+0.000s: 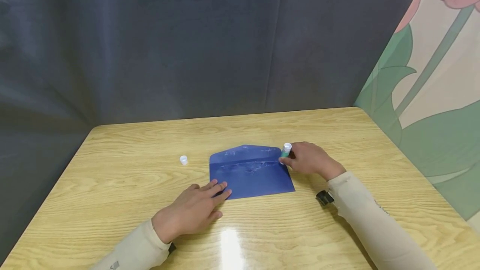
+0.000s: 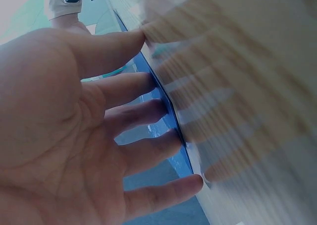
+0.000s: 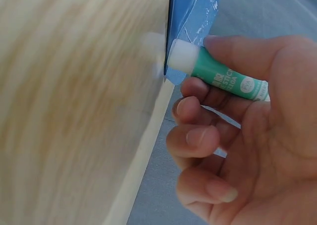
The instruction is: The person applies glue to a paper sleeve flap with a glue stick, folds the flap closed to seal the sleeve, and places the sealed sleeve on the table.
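Observation:
A blue envelope lies on the table with its flap unfolded toward the far side. Whitish smears show on the flap and near the fold. My left hand has its fingers spread and rests fingertips on the envelope's lower left corner. In the left wrist view those fingers are nearly straight. My right hand pinches a green and white glue stick between thumb and fingers. The glue stick's white end is at the flap's right side, by the fold; whether it touches cannot be told.
A small white cap stands on the wooden table, left of the envelope. Behind the table hangs a dark curtain. A wall with painted flowers borders the right side.

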`<state>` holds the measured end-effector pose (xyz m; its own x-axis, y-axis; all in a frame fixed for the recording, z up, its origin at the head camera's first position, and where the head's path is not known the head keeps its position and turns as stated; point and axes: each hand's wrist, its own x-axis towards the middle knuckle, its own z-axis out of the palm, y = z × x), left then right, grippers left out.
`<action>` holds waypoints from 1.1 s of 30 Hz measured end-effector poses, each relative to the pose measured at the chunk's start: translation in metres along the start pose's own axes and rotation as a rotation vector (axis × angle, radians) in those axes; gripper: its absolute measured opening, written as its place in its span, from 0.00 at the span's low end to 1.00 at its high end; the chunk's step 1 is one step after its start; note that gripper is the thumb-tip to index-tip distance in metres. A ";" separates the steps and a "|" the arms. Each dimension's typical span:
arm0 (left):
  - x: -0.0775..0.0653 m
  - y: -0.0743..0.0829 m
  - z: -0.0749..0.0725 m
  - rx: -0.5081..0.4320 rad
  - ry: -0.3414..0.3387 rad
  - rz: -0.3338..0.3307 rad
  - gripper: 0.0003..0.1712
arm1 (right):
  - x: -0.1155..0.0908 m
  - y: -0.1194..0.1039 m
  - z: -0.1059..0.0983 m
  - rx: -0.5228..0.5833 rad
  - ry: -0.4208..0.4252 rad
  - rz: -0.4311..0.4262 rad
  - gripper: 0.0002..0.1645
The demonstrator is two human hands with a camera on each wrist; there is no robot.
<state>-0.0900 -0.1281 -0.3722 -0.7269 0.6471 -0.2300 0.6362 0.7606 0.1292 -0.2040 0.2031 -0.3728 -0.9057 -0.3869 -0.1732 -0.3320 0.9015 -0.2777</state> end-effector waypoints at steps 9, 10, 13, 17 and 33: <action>-0.002 -0.002 0.000 -0.023 0.000 -0.010 0.33 | 0.008 -0.006 0.006 -0.003 0.019 -0.031 0.18; -0.003 -0.002 0.001 -0.025 -0.001 -0.010 0.33 | 0.009 -0.007 0.007 0.000 0.021 -0.035 0.18; -0.003 -0.003 0.001 -0.026 -0.002 -0.014 0.33 | 0.011 -0.012 0.010 0.022 0.022 -0.045 0.18; -0.002 -0.003 0.001 -0.020 0.004 -0.010 0.33 | 0.013 -0.019 0.012 0.059 0.009 -0.054 0.18; 0.001 -0.002 -0.001 -0.001 0.006 0.001 0.33 | 0.012 -0.022 0.001 -0.019 -0.031 0.021 0.21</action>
<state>-0.0923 -0.1286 -0.3719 -0.7280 0.6479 -0.2241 0.6365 0.7602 0.1299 -0.2069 0.1788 -0.3699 -0.9042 -0.3732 -0.2079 -0.3181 0.9130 -0.2553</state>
